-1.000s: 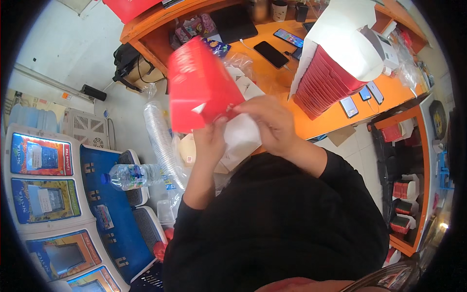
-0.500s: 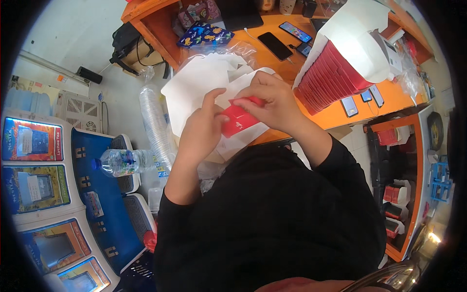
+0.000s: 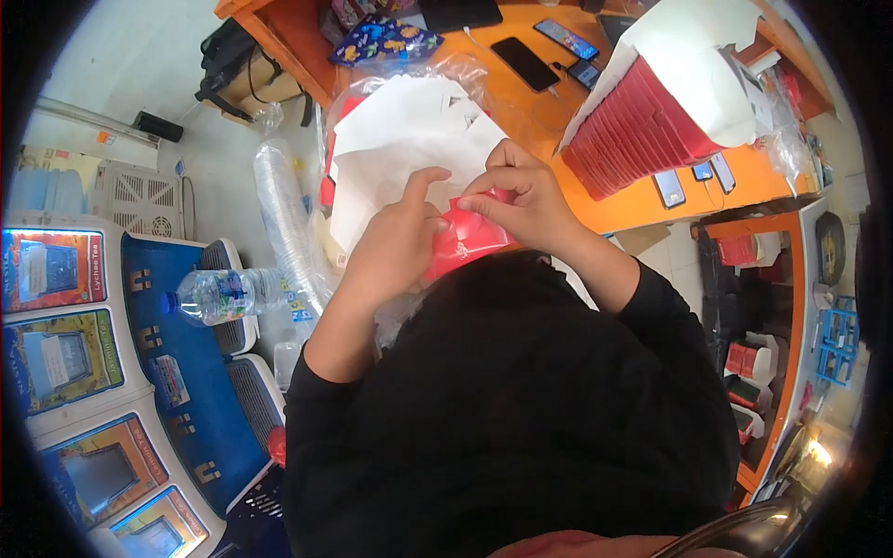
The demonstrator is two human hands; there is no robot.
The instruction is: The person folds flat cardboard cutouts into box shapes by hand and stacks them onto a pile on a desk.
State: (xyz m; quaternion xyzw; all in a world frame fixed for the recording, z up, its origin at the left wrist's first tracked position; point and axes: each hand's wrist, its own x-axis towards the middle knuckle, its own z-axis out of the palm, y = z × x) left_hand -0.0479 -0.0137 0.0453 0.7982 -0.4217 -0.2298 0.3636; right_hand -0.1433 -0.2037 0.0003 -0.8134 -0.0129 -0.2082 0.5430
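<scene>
A flat cardboard box blank (image 3: 409,153), white on one side and red on the other, is held in front of my chest. My left hand (image 3: 395,244) grips its lower red flap (image 3: 465,240) from the left, thumb pointing up against the white face. My right hand (image 3: 521,200) pinches the same red flap from the right, fingers curled over its top edge. Both black sleeves come up from the lower edge of the view.
A stack of red folded blanks (image 3: 642,126) under a white sheet lies on the orange desk (image 3: 558,112), with phones (image 3: 526,63) beside it. A sleeve of clear plastic cups (image 3: 284,223) and a water bottle (image 3: 223,293) lie at left. Red boxes fill orange shelves (image 3: 753,270) at right.
The blank has swung from its red side facing me to its white side, and it has come down closer to my chest. Both hands have shifted onto the lower red flap.
</scene>
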